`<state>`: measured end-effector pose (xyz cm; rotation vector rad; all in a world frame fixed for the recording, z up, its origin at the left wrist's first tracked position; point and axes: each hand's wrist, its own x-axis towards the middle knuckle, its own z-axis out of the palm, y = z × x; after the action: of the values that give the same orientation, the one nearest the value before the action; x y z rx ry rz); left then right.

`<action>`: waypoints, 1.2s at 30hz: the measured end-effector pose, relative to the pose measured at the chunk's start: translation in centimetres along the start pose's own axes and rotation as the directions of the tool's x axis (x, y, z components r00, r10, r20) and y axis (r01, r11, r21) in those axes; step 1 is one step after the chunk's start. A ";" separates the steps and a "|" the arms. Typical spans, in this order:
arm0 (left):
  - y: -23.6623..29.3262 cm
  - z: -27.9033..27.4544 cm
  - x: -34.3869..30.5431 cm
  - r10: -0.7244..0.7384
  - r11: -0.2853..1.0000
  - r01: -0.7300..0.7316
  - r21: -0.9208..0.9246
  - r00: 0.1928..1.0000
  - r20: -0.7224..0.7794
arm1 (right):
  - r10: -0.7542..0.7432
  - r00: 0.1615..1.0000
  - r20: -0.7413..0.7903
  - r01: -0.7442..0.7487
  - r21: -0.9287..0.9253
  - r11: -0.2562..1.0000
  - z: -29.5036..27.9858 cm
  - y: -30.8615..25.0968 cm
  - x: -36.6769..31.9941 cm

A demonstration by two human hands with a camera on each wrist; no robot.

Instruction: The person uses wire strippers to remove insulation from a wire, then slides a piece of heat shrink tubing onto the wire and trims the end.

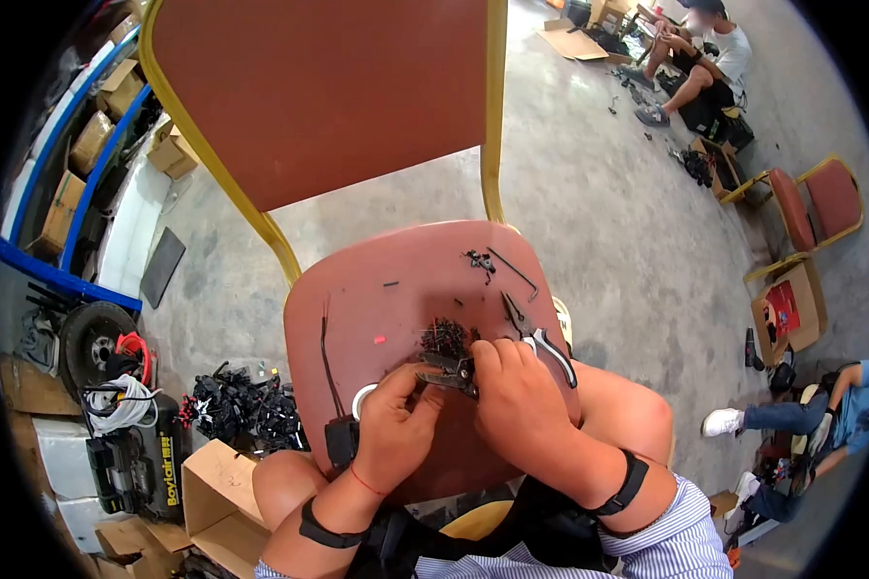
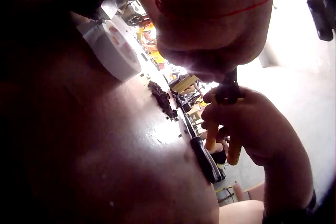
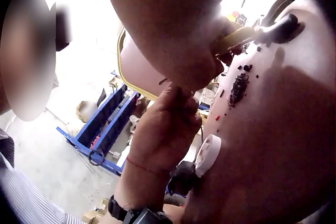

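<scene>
My right hand (image 1: 517, 391) grips yellow-handled pliers (image 2: 234, 150), their dark jaws pointing at the left hand's fingertips over the chair seat (image 1: 420, 256). My left hand (image 1: 396, 425) pinches a small black part (image 1: 436, 375) right at those jaws; its kind cannot be told, as fingers hide most of it. Just beyond the hands lies a heap of small black bits (image 1: 444, 336), some with red. Grey-and-black needle-nose pliers (image 1: 553, 355) rest to the right of the right hand. Beside the left hand are a white ring (image 1: 362, 399) and a black box (image 1: 341, 443) with thin dark leads.
A hex key (image 1: 514, 272) and small black parts (image 1: 478, 262) lie far on the seat, a red bit (image 1: 378, 340) nearer. The chair back (image 1: 328, 87) rises ahead. On the floor at left are black parts (image 1: 241, 405) and an open carton (image 1: 224, 492). Two people sit at right.
</scene>
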<state>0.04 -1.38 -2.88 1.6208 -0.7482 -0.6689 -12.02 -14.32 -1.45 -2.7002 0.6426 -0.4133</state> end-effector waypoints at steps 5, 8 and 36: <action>0.4 0.1 0.0 -0.012 1.000 0.012 -0.018 1.000 0.023 | -0.021 1.000 0.009 0.021 -0.034 0.999 -0.1 0.1 -0.1; 0.8 -0.2 0.0 -0.056 0.998 0.055 0.019 0.996 0.064 | -0.031 1.000 -0.003 0.031 -0.050 0.998 0.1 0.3 0.0; 0.9 -0.2 -0.1 -0.048 0.997 0.048 0.066 0.999 -0.014 | -0.026 0.998 0.059 0.027 -0.017 0.999 -0.9 0.3 0.1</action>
<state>0.01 -1.26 -1.92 1.7066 -0.7310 -0.6741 -12.39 -14.86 -0.71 -2.7299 0.5972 -0.3355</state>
